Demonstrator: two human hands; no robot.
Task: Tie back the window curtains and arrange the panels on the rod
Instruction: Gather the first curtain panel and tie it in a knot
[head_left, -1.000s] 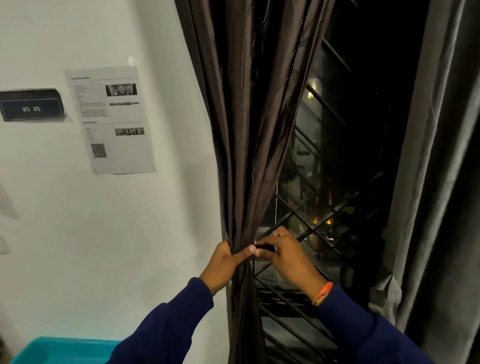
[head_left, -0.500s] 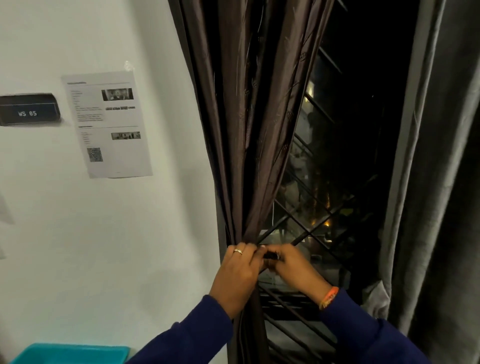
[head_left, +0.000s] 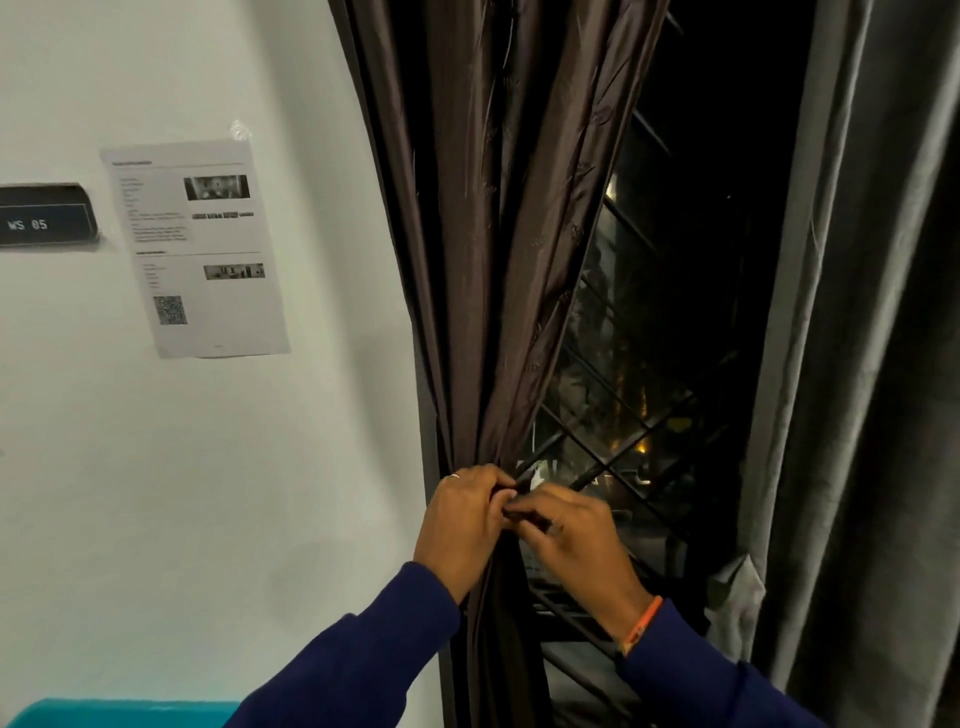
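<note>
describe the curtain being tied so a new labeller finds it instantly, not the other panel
Start at the dark barred window. The brown curtain hangs along its left edge, next to the white wall, pinched into a bundle where both hands meet. Unlike the grey curtain hanging loose on the right, it is shiny, brown and gathered.

Dim indoor light, black window (head_left: 727, 156), wide-angle edge bowing.
</note>
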